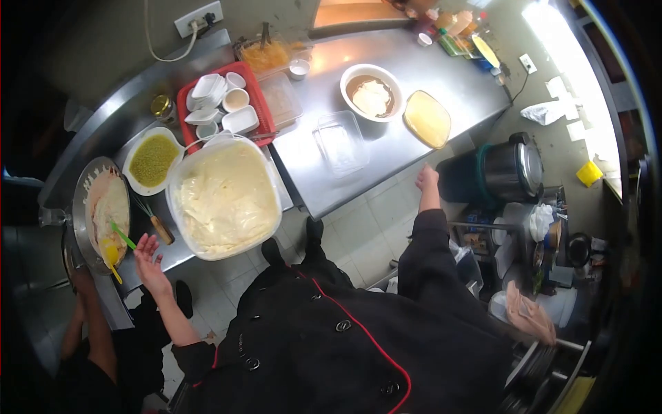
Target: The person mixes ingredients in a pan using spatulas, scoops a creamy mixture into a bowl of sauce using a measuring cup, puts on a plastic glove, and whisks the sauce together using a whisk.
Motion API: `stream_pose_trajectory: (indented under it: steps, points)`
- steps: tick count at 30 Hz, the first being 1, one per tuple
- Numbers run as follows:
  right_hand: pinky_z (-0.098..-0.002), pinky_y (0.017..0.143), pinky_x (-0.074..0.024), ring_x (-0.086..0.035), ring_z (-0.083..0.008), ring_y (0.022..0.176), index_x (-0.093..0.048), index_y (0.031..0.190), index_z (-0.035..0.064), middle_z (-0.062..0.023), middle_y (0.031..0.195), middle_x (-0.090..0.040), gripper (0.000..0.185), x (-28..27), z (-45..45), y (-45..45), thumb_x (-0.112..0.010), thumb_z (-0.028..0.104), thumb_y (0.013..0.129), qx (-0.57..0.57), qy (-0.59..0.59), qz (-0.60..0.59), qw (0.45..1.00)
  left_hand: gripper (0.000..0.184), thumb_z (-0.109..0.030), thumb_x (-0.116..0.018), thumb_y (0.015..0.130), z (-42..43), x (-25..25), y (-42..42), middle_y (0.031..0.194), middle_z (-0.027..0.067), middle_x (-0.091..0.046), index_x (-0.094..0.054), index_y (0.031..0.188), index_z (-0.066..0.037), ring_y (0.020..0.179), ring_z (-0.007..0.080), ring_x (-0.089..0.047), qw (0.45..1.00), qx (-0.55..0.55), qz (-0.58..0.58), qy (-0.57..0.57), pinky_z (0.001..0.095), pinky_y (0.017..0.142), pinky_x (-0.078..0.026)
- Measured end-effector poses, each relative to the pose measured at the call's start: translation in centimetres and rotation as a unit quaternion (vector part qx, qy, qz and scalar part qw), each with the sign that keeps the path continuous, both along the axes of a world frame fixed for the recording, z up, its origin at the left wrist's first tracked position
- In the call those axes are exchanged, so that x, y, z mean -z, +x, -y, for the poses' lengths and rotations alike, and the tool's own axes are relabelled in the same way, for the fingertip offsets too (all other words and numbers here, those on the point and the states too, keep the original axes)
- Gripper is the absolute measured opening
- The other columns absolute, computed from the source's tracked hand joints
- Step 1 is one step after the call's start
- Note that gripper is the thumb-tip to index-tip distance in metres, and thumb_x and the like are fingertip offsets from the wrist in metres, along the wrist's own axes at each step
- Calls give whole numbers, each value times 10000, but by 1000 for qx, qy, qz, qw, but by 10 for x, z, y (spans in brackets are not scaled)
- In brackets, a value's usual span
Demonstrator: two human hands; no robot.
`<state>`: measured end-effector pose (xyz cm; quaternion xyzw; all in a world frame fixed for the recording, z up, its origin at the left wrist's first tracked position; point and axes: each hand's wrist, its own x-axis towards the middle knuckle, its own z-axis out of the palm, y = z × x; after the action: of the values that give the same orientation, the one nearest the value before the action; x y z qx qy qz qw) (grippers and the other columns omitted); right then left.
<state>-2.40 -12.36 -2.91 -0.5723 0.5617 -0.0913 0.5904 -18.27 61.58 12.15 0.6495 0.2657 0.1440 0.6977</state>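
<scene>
My left hand is raised at the left counter's edge with its fingers apart, holding nothing. Just beyond its fingertips is a green handle, which leans out of a wide metal bowl of pale mixture. A yellow utensil also sticks out of that bowl. Between this hand and a large white tub of creamy mixture lies a whisk. My right hand hangs in front of the steel table, its fingers curled with nothing visible in them. Nearest to it on the table is a yellowish oval lid or tray.
A white bowl with brown and cream contents stands by a clear plastic container. A red basket holds white dishes. Green sauce fills a white dish. A dark bin is at right. Another person's arms reach in at left.
</scene>
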Motion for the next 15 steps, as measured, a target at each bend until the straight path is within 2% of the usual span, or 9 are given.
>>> stream_pose_trajectory:
  steps: [4,7,10,11,14,15]
  points:
    - [-323,508,-398,-459,-170,572,-530,826,58,-62,701,-508,226,27,29,51,-547,280,866,183,68,183,963,486,-447,-317,937,7,-6,-21,1160,59,-553,-493,1207,-84,986,133,-493,998,-36,-38,37,285,820,-329]
    - [-326,555,-409,-477,-177,641,-543,896,69,-60,773,-524,238,55,66,69,-486,300,897,256,73,198,943,509,-475,-316,931,29,-21,-33,1186,55,-527,-465,1234,-94,1010,138,-473,993,-82,-79,33,289,839,-334]
    - [-332,596,-412,-490,-170,723,-553,955,86,-39,856,-534,284,50,87,67,-424,336,922,233,129,216,939,523,-489,-306,932,41,-25,-41,1192,48,-513,-441,1251,-96,1017,131,-460,990,-109,-85,10,283,841,-339]
    - [-339,640,-410,-488,-167,765,-553,1038,101,-27,948,-538,326,48,91,68,-392,364,931,215,122,194,949,522,-488,-306,933,47,-25,-41,1190,47,-514,-442,1249,-96,1014,129,-461,990,-113,-82,6,281,842,-339]
    - [-350,667,-407,-491,-166,748,-559,1057,104,-28,945,-561,287,40,105,72,-456,331,914,196,114,185,956,516,-485,-308,933,63,-25,-37,1189,45,-515,-444,1246,-97,1013,124,-462,991,-120,-66,7,273,841,-342]
    - [-344,661,-424,-508,-166,749,-576,1043,94,-40,921,-581,231,39,109,73,-556,250,874,209,113,184,954,513,-483,-309,934,69,-24,-35,1189,45,-515,-444,1245,-98,1014,123,-462,991,-121,-60,9,270,840,-343]
